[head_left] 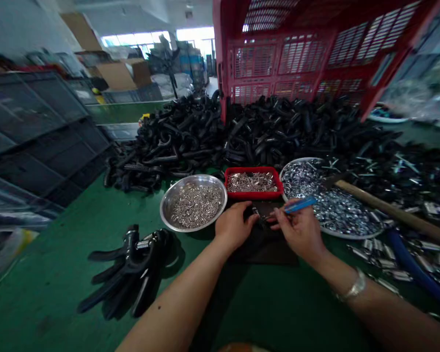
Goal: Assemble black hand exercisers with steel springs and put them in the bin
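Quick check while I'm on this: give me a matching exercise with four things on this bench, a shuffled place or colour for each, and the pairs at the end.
Things
1. rectangular tray
2. round bowl
3. blue-handled tool
4. wooden handle

Places or colours
A. running to the picture's right edge
B. silver
C. red
D. in the right hand

Pairs: 1-C, 2-B, 3-D, 4-A

We see two bare forearms: the left one (192, 288) runs from the left hand (235, 226) and bears a small round spot well behind it; the right one (392, 305) runs from the right hand (299, 232). Just behind that hand, we make out a shiny, silvery band (356, 286) circling the wrist, its details blurred.
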Available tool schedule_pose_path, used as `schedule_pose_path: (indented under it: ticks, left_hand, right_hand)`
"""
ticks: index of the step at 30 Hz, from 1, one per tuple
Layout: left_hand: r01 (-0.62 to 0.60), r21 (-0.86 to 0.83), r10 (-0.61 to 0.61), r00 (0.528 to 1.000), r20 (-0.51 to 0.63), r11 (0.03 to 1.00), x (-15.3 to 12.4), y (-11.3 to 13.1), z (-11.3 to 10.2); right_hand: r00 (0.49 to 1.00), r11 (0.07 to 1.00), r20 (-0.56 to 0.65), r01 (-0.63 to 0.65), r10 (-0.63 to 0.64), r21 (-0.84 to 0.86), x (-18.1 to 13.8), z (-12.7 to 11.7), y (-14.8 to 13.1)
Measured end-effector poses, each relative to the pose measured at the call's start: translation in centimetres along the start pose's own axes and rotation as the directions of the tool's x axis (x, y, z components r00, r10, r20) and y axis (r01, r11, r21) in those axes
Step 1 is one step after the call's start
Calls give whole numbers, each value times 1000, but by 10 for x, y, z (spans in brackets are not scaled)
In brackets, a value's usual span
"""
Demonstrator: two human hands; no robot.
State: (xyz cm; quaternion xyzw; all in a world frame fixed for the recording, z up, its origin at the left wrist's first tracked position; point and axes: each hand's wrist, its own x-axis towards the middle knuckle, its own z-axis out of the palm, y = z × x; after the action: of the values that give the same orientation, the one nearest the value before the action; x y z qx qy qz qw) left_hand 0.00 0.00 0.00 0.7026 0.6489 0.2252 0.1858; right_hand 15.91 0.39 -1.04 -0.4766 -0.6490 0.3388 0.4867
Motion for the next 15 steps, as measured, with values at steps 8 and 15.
schedule_pose_path:
  ticks: [8, 15]
  left_hand:
    - [-21, -9, 21, 1000, 8, 1000, 2, -2, 2]
    - [-23, -35, 23, 1000, 1, 999, 2, -5, 2]
  right_hand:
    - [887, 885, 325, -408, 327, 224, 9, -4, -10]
    - [944, 909, 170, -320, 283, 268, 3, -9, -8]
